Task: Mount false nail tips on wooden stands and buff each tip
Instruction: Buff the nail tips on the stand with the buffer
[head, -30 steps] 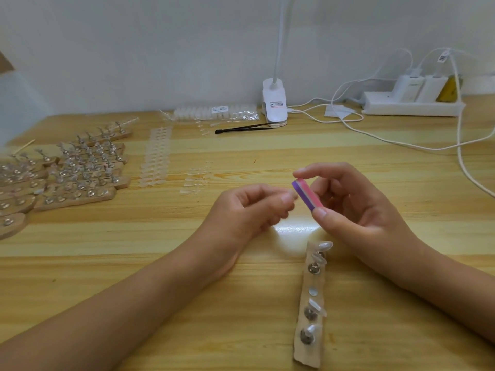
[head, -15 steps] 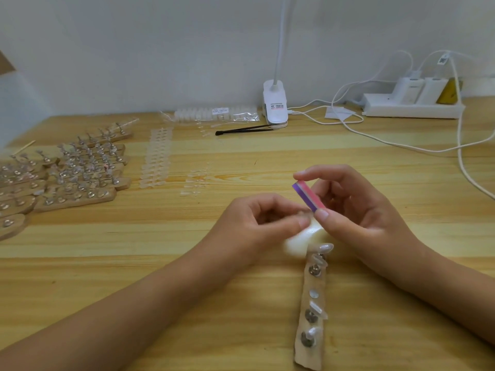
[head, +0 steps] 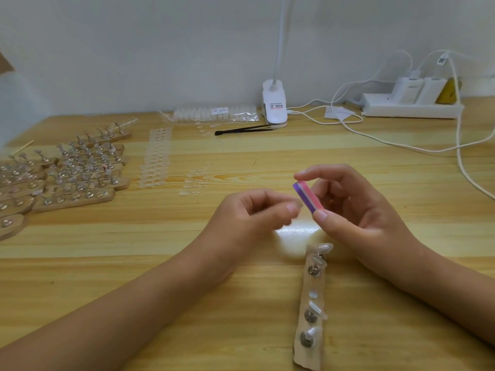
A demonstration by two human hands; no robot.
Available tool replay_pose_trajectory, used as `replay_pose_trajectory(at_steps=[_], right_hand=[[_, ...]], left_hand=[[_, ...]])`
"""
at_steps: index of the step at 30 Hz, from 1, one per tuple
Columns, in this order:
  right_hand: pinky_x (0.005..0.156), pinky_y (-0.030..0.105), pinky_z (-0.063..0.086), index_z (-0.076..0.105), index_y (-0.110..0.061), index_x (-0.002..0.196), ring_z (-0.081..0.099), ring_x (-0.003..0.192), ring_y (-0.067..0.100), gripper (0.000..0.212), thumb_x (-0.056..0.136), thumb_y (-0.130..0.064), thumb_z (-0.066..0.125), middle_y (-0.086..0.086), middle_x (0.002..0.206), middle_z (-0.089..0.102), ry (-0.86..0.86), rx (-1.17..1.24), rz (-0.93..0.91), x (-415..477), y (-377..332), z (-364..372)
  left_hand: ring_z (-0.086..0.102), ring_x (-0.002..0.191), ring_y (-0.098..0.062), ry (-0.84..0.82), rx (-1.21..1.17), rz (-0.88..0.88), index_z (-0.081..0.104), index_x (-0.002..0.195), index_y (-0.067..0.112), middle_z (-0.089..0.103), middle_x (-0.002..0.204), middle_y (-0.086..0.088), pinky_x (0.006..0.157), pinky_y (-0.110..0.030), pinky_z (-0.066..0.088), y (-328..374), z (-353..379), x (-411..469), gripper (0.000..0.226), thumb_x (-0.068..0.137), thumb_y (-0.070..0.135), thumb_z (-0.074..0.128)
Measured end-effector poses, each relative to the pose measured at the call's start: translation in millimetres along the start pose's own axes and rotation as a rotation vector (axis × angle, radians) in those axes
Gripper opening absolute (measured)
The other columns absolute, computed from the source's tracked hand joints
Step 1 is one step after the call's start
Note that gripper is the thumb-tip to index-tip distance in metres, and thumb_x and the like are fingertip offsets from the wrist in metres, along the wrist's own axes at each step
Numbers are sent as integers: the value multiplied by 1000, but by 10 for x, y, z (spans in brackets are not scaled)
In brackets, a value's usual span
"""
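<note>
Nail tips fill a clear bag by the white wall. Over the wooden table, the right hand pinches a buffer block; the left hand curls beside it, its hold blurred. A tip-laden wooden stand lies just nearer.

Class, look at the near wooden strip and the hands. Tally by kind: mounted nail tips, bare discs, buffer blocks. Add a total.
Nail tips mounted on the near wooden strip: 4
Bare disc on that strip: 1
Buffer block, pinched in the right hand: 1
Total: 6
</note>
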State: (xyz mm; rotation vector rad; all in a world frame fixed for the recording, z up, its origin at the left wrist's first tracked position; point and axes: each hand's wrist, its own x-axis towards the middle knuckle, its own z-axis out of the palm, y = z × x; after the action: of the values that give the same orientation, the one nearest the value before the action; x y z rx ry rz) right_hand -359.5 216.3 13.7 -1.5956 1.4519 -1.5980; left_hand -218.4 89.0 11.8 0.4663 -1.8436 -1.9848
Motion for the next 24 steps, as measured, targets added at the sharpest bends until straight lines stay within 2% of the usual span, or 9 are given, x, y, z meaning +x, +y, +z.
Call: replay_pose_trajectory(at_steps=[2, 6, 10, 12, 16, 20, 22, 24], right_hand=[[69, 14, 41, 58, -21, 120, 47, 71, 7, 38, 86, -4, 55, 8, 80, 49, 6, 3, -1, 4, 2, -4], [69, 14, 41, 58, -24, 119, 46, 70, 9, 38, 86, -6, 59, 5, 79, 48, 1, 9, -3, 3, 8, -6], [70, 15, 41, 57, -24, 119, 46, 71, 10, 39, 86, -5, 58, 4, 79, 49, 4, 4, -5, -3, 22, -14], [70, 15, 41, 58, -26, 119, 46, 71, 10, 38, 86, -8, 60, 1, 79, 50, 1, 3, -2, 1, 19, -12], [70, 14, 41, 58, -23, 120, 47, 71, 7, 38, 86, -5, 56, -1, 79, 51, 10, -12, -12, -4, 11, -7], [69, 13, 41, 59, -24, 119, 47, 70, 6, 39, 85, -3, 56, -3, 79, 50, 10, -9, -4, 6, 7, -4], [69, 13, 41, 58, -22, 119, 47, 70, 6, 39, 86, -3, 55, -4, 79, 51, 4, -11, -12, 4, 10, -3], [70, 12, 40, 58, -22, 120, 47, 70, 5, 38, 86, -4, 57, -5, 79, 51, 9, -14, -18, 2, 14, -9]], left_hand=[[66, 81, -2, -71, 66, 21, 77, 86, 29, 73, 83, 8, 73, -13, 49, 16, 37, -41, 13, 74, 34, 75], [60, 71, -6, 46, -105, -30, 79, 80, 20, 70, 76, 4, 70, -16, 50, 12, -13, 21, 18, 67, 34, 78], [61, 76, -6, 4, 2, -5, 78, 83, 25, 70, 79, 4, 73, -16, 50, -9, 7, 10, 23, 68, 41, 74], [60, 75, -7, 36, -60, -20, 78, 83, 22, 70, 80, 2, 72, -16, 50, -12, -4, 19, 25, 65, 40, 76], [65, 80, -4, -51, 64, 22, 77, 86, 24, 72, 83, 6, 73, -14, 48, -11, 18, -21, 19, 70, 35, 76], [60, 76, -7, 39, -61, -23, 78, 83, 21, 70, 81, 1, 74, -19, 50, -2, -12, 7, 18, 68, 30, 78], [63, 78, -5, -15, 3, -13, 78, 87, 20, 71, 82, 4, 74, -17, 49, -4, -1, -1, 16, 73, 28, 77], [63, 79, -4, -36, 20, -5, 77, 88, 22, 72, 83, 6, 75, -16, 49, 9, 21, -13, 21, 72, 35, 76]])
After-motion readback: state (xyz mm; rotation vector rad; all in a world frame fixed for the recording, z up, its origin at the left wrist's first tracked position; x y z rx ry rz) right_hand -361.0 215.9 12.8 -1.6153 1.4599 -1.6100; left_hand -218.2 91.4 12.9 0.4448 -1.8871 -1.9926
